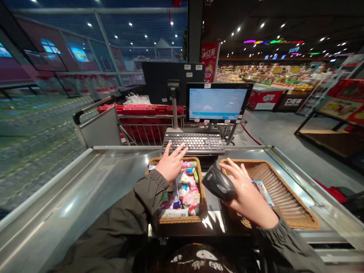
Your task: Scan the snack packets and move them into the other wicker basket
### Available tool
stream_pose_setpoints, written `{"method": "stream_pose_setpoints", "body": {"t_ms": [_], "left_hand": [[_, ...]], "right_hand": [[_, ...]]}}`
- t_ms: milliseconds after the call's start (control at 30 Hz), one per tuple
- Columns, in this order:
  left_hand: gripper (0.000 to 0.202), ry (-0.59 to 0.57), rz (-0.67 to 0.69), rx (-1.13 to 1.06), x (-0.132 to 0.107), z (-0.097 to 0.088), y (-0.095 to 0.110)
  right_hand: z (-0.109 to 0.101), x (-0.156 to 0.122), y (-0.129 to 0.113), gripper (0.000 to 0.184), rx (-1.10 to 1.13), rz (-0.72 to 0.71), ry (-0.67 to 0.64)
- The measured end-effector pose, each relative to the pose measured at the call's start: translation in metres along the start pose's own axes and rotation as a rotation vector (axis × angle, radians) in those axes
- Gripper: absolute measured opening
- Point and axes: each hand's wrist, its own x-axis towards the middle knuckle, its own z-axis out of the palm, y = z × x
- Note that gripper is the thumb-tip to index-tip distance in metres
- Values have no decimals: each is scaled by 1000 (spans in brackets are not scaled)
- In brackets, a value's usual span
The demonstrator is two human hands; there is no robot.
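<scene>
My left hand (171,163) is spread above the front left of the black keyboard (196,143), fingertips over its lower keys; contact cannot be made out. Under that wrist sits a wicker basket (202,197) filled with small wrapped sweets and little packets (187,189). In my right hand (247,189) is a black barcode scanner (218,182), lying between thumb and palm with its head pointing left. The fingers of this hand stretch forward over the near left side of a second wicker basket (287,189). A light blue packet (264,192) in that basket is partly hidden by the hand.
A lit monitor (217,104) stands behind the keyboard, with the dark back of another screen (170,81) to its left. The metal counter (113,174) has raised edges. Beyond it are a trolley (99,121), red crates (139,110) and store shelves (338,106).
</scene>
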Motion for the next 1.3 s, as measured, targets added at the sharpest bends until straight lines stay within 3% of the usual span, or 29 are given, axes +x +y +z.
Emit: {"method": "stream_pose_setpoints", "body": {"t_ms": [367, 1300], "left_hand": [[13, -78, -71, -17, -34, 7, -14], [14, -103, -93, -26, -47, 8, -10]], "right_hand": [[8, 8, -26, 41, 40, -23, -101], [9, 6, -21, 43, 39, -38, -102]]}}
